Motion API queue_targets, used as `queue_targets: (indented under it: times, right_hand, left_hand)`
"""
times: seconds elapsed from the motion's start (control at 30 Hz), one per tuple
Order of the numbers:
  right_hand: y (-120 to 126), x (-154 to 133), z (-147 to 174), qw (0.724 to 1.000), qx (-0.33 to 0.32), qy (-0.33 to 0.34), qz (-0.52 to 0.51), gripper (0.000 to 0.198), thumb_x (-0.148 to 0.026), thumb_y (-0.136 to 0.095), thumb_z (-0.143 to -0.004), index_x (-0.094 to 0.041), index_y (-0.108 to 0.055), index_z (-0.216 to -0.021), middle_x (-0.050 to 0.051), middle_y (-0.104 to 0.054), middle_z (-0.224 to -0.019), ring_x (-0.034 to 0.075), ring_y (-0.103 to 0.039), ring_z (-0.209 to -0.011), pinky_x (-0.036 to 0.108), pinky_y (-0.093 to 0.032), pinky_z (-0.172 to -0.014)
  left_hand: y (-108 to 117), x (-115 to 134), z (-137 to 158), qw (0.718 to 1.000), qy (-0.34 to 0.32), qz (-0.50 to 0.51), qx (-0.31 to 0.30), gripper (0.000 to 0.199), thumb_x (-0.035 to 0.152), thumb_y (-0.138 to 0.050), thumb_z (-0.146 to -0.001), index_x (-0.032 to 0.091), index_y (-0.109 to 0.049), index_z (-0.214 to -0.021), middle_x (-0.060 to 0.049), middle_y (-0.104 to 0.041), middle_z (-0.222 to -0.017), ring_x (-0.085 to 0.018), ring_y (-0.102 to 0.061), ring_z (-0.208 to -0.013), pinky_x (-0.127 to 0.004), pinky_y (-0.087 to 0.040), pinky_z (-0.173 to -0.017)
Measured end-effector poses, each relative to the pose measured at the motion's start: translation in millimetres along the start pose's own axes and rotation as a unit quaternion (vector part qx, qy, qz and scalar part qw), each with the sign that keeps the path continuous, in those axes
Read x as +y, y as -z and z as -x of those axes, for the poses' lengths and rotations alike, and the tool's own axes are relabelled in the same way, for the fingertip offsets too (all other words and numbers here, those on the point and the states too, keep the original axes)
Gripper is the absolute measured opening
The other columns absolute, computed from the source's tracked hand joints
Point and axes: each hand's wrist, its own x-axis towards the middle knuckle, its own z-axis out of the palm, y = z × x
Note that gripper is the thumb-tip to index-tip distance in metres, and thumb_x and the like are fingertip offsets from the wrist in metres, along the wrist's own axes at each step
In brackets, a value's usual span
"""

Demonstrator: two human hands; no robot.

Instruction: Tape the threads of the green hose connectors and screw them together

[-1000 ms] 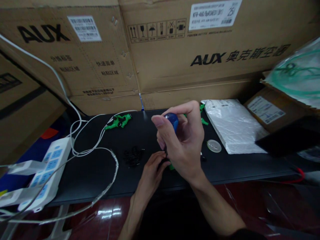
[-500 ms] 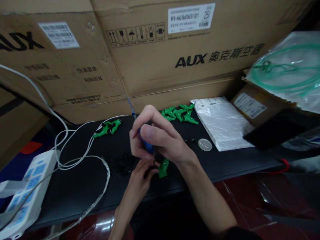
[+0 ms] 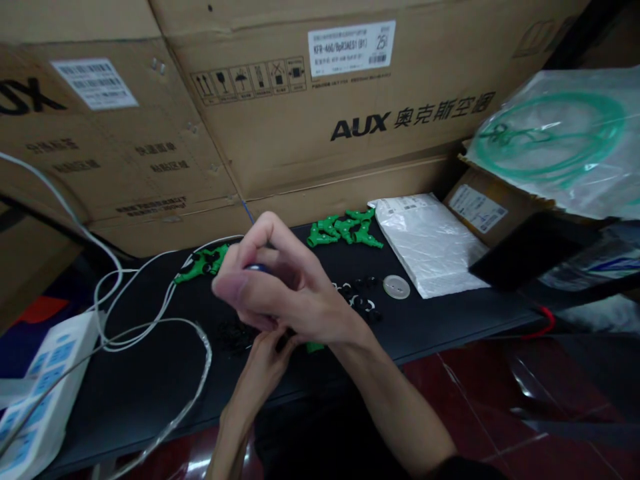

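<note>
My right hand (image 3: 283, 283) is closed round a blue-handled screwdriver (image 3: 257, 268); only the top of its handle shows above my curled fingers. Below it, my left hand (image 3: 265, 363) rests low over the table with its fingers bent together. A green plastic part (image 3: 314, 347) pokes out beside the left fingertips, mostly covered by my right hand. Where the tool's tip meets the work is hidden. To the left of my hands lies a pile of small black pieces (image 3: 234, 335). Small black parts and white rings (image 3: 360, 302) lie to the right.
Several green parts (image 3: 345, 229) lie at the back, and more (image 3: 203, 262) on the left by white cables (image 3: 165, 310). A round disc (image 3: 397, 287) sits near a white plastic packet (image 3: 430, 243). A power strip (image 3: 53, 387) stands left; large cartons (image 3: 280, 147) wall the back.
My right hand has turned and shifted left, covering more of the left hand and the green part. The blue handle shows less. The whole view has shifted slightly.
</note>
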Motion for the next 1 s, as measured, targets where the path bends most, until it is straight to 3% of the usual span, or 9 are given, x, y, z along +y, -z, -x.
queue_targets:
  times: [0.1, 0.23, 0.33, 0.43, 0.6, 0.7, 0.8, 0.87, 1.0]
  right_hand:
    - [-5, -8, -4, 0.999, 0.006, -0.002, 0.051, 0.021, -0.037, -0.07, -0.094, -0.023, -0.056, -0.086, -0.002, -0.058, -0.081, 0.011, -0.05, -0.059, 0.025, -0.04, -0.052]
    - [-12, -10, -4, 0.994, 0.01, -0.028, 0.102, 0.035, -0.047, -0.049, -0.104, -0.022, -0.062, -0.083, -0.001, -0.051, -0.073, 0.012, -0.046, -0.06, 0.027, -0.037, -0.052]
    - [-12, -1, -2, 0.996, 0.044, 0.012, 0.071, 0.021, -0.041, -0.068, -0.096, -0.024, -0.057, -0.092, -0.005, -0.049, -0.071, 0.009, -0.039, -0.054, 0.023, -0.03, -0.047]
    - [-7, 5, 1, 0.998, 0.045, 0.031, 0.041, 0.032, -0.027, -0.082, -0.085, -0.026, -0.052, -0.095, -0.008, -0.052, -0.072, 0.007, -0.038, -0.05, 0.021, -0.029, -0.044]
    - [-1, -3, -2, 0.998, 0.005, 0.022, 0.059, 0.012, -0.033, -0.067, -0.097, -0.022, -0.063, -0.094, -0.001, -0.058, -0.08, 0.011, -0.052, -0.063, 0.026, -0.043, -0.054]
    - [-3, -3, -4, 0.997, 0.001, -0.019, 0.069, 0.024, -0.042, -0.055, -0.102, -0.022, -0.068, -0.096, -0.001, -0.052, -0.075, 0.012, -0.046, -0.061, 0.026, -0.039, -0.052]
    - [-5, 3, -3, 0.997, 0.032, -0.006, 0.063, 0.015, -0.041, -0.064, -0.097, -0.027, -0.061, -0.101, -0.006, -0.047, -0.067, 0.01, -0.037, -0.053, 0.023, -0.029, -0.045]
    - [-5, 6, -2, 0.998, 0.037, 0.014, 0.043, 0.023, -0.033, -0.073, -0.093, -0.029, -0.052, -0.101, -0.009, -0.048, -0.067, 0.008, -0.035, -0.051, 0.021, -0.027, -0.044]
    - [-5, 3, -2, 0.997, 0.023, 0.034, 0.058, 0.013, -0.03, -0.066, -0.098, -0.024, -0.054, -0.097, -0.004, -0.059, -0.078, 0.008, -0.049, -0.058, 0.022, -0.038, -0.049]
  left_hand:
    - [0, 3, 0, 1.0, -0.011, 0.012, -0.004, 0.014, 0.031, -0.063, -0.096, 0.022, -0.074, -0.097, -0.005, -0.076, -0.1, -0.022, -0.07, -0.095, -0.034, -0.055, -0.089]
    - [1, 5, 0, 1.0, -0.017, 0.025, -0.006, 0.012, 0.027, -0.063, -0.097, 0.022, -0.074, -0.101, -0.004, -0.075, -0.102, -0.021, -0.069, -0.097, -0.033, -0.054, -0.091]
    - [2, 5, 1, 0.999, -0.017, 0.033, -0.002, 0.013, 0.026, -0.063, -0.098, 0.021, -0.073, -0.106, -0.005, -0.074, -0.107, -0.022, -0.068, -0.102, -0.034, -0.054, -0.092]
    - [2, 6, 2, 0.999, -0.012, 0.037, -0.004, 0.012, 0.025, -0.063, -0.098, 0.021, -0.071, -0.106, -0.005, -0.074, -0.106, -0.022, -0.067, -0.101, -0.034, -0.053, -0.092]
    - [3, 11, -1, 0.999, -0.011, 0.037, -0.008, 0.01, 0.024, -0.069, -0.094, 0.022, -0.071, -0.103, -0.003, -0.073, -0.105, -0.02, -0.067, -0.097, -0.033, -0.052, -0.092]
    - [3, 14, -1, 0.999, -0.009, 0.036, -0.006, 0.01, 0.026, -0.07, -0.094, 0.022, -0.072, -0.103, -0.003, -0.073, -0.104, -0.02, -0.067, -0.095, -0.032, -0.053, -0.09]
    - [2, 15, 1, 0.999, -0.001, 0.032, 0.006, 0.015, 0.03, -0.071, -0.094, 0.022, -0.072, -0.107, -0.004, -0.073, -0.107, -0.02, -0.067, -0.098, -0.034, -0.052, -0.091]
    - [2, 14, 2, 0.999, 0.004, 0.03, 0.011, 0.016, 0.031, -0.071, -0.094, 0.021, -0.072, -0.107, -0.004, -0.073, -0.108, -0.021, -0.067, -0.101, -0.034, -0.052, -0.092]
    - [3, 12, 1, 1.0, 0.008, 0.024, 0.003, 0.014, 0.032, -0.072, -0.093, 0.021, -0.073, -0.102, -0.003, -0.072, -0.106, -0.019, -0.066, -0.095, -0.032, -0.052, -0.087]
